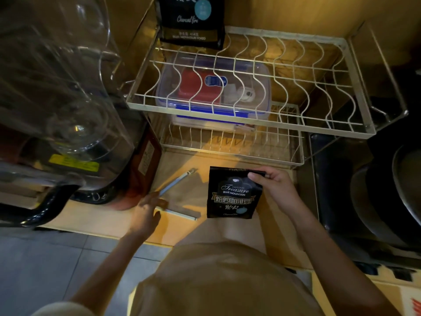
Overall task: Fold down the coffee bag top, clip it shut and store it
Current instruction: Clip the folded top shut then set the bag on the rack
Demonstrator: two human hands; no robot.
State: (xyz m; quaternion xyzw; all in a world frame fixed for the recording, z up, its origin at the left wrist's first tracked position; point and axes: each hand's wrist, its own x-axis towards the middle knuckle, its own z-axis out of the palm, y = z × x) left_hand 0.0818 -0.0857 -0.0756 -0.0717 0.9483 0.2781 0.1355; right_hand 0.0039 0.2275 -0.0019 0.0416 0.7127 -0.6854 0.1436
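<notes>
A small black coffee bag with gold and white lettering stands upright on the wooden counter. My right hand pinches its folded top right corner. A long pale bag clip lies hinged open in a V on the counter left of the bag. My left hand rests on the clip's hinge end, fingers closed over it; the lower bar sticks out to the right of the hand.
A two-tier wire rack stands behind, with a clear blue-latched box under its top shelf and a larger black coffee bag on top at the back. A glass jug appliance fills the left; dark pans sit right.
</notes>
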